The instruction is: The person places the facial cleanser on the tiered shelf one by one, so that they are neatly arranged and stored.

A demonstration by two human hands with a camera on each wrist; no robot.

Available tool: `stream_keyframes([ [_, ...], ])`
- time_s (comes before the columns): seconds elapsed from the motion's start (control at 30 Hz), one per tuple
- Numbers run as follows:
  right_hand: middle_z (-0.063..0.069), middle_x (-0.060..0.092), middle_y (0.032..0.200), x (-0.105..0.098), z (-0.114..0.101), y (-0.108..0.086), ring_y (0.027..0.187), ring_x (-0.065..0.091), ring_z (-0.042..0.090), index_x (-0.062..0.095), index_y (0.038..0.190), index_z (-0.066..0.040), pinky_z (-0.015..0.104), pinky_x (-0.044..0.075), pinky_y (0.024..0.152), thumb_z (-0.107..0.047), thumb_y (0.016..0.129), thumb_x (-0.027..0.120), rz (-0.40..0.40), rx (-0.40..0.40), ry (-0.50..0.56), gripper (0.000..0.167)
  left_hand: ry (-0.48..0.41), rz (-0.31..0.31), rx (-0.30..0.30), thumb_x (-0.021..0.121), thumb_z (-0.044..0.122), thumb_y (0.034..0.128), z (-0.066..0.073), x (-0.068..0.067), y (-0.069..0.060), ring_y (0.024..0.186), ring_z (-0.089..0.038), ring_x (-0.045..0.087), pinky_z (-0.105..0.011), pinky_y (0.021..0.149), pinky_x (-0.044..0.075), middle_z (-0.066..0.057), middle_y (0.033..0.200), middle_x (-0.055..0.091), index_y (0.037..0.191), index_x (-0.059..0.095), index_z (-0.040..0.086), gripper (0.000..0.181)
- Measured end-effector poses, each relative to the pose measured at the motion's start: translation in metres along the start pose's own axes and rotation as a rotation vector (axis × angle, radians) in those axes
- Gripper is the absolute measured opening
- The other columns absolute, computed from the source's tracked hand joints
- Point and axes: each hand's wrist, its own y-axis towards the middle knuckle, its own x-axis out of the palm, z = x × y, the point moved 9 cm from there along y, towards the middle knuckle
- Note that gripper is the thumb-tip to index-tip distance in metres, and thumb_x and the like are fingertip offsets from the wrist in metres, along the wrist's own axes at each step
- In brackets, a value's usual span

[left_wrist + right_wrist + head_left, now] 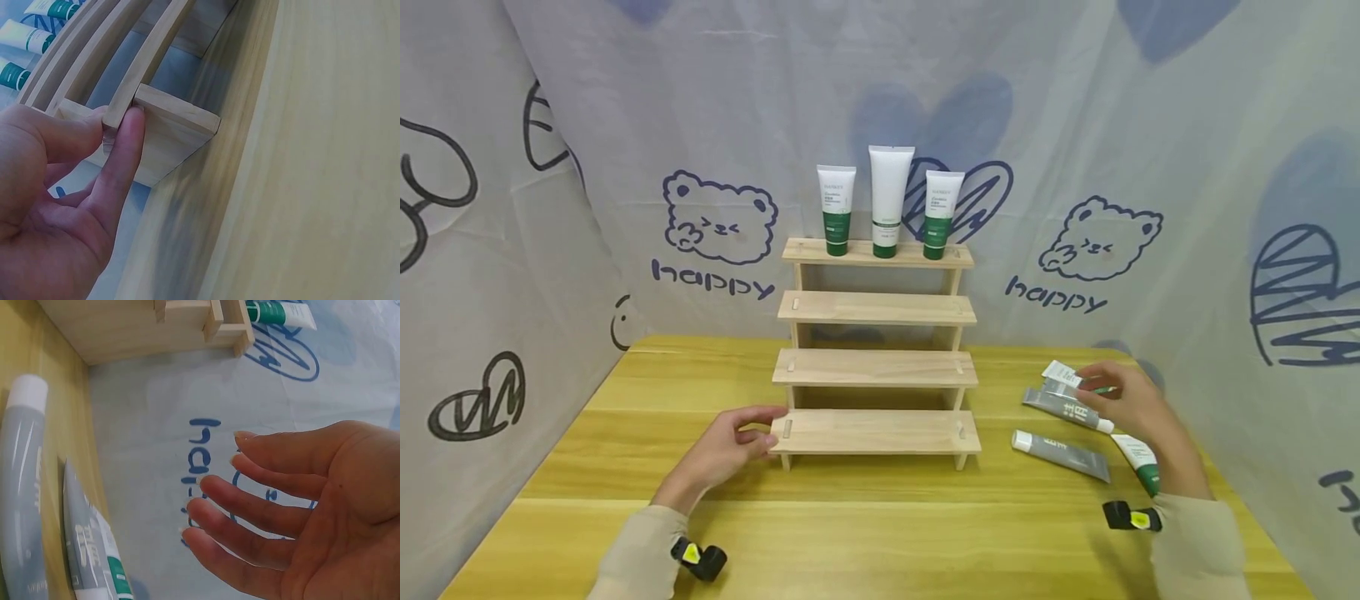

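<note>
A four-tier wooden display shelf (pixel 876 367) stands on the table. My left hand (pixel 730 446) pinches the left end of its lowest board between thumb and fingers; the left wrist view shows the index finger (pixel 122 150) against the board. My right hand (pixel 1123 400) hovers over tubes at the right, its fingers loosely bent and holding nothing in the right wrist view. Nearest it lie a grey tube with a white cap (pixel 1067 408) and a white-and-green tube (pixel 1060 372) partly hidden behind. Closer to me lie another grey tube (pixel 1063 457) and a white-and-green tube (pixel 1137 460).
Three white tubes with green lower parts stand upright on the top board: a left one (pixel 837 208), a taller middle one (pixel 890 200) and a right one (pixel 942 212). A printed cloth (pixel 715 100) hangs behind and beside the yellow wooden table (pixel 850 533).
</note>
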Motion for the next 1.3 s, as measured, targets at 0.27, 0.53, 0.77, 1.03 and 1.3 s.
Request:
stream_keyframes([
  [0.27, 0.032, 0.067, 0.118, 0.002, 0.015, -0.006, 0.099, 0.072, 0.035, 0.058, 0.132, 0.011, 0.029, 0.063, 0.071, -0.008, 0.098, 0.068, -0.034, 0.024, 0.093, 0.04, -0.016, -0.002, -0.001, 0.06, -0.003, 0.1003, 0.001, 0.0, 0.0, 0.116, -0.033, 0.069, -0.031, 0.09, 0.064, -0.034, 0.156, 0.04, 0.15, 0.046, -0.006, 0.052],
  [0.53, 0.029, 0.071, 0.114, 0.018, 0.021, -0.004, 0.094, 0.072, 0.027, 0.059, 0.131, 0.01, 0.029, 0.063, 0.07, -0.008, 0.097, 0.07, -0.089, 0.02, 0.094, 0.04, 0.004, -0.006, -0.009, 0.06, -0.003, 0.0999, 0.001, 0.0, -0.001, 0.104, -0.018, 0.071, -0.032, 0.089, 0.064, -0.034, 0.153, 0.043, 0.149, 0.047, -0.006, 0.051],
  [0.77, 0.026, 0.071, 0.114, 0.034, 0.027, -0.002, 0.099, 0.071, 0.032, 0.061, 0.128, 0.009, 0.038, 0.064, 0.075, -0.011, 0.098, 0.07, -0.167, 0.048, 0.115, 0.038, 0.041, -0.006, -0.004, 0.06, 0.0, 0.1008, 0.002, -0.001, 0.001, 0.103, -0.015, 0.07, -0.028, 0.087, 0.064, -0.033, 0.148, 0.048, 0.148, 0.049, -0.005, 0.049],
  [1.03, 0.024, 0.074, 0.108, 0.052, 0.028, 0.005, 0.098, 0.071, 0.028, 0.068, 0.116, 0.01, 0.025, 0.06, 0.077, -0.005, 0.091, 0.076, -0.249, -0.079, 0.061, 0.031, 0.044, -0.003, -0.002, 0.06, -0.001, 0.1008, 0.001, -0.003, 0.001, 0.103, -0.013, 0.071, -0.029, 0.088, 0.064, -0.033, 0.149, 0.046, 0.149, 0.049, -0.005, 0.049],
  [1.3, 0.02, 0.075, 0.109, 0.063, 0.053, 0.008, 0.103, 0.07, 0.033, 0.071, 0.111, 0.005, 0.049, 0.061, 0.092, -0.003, 0.085, 0.082, -0.285, 0.017, 0.018, 0.03, 0.031, 0.003, -0.023, 0.06, -0.002, 0.1002, -0.003, -0.002, 0.003, 0.106, -0.018, 0.071, -0.03, 0.089, 0.064, -0.032, 0.149, 0.047, 0.148, 0.05, -0.004, 0.049],
])
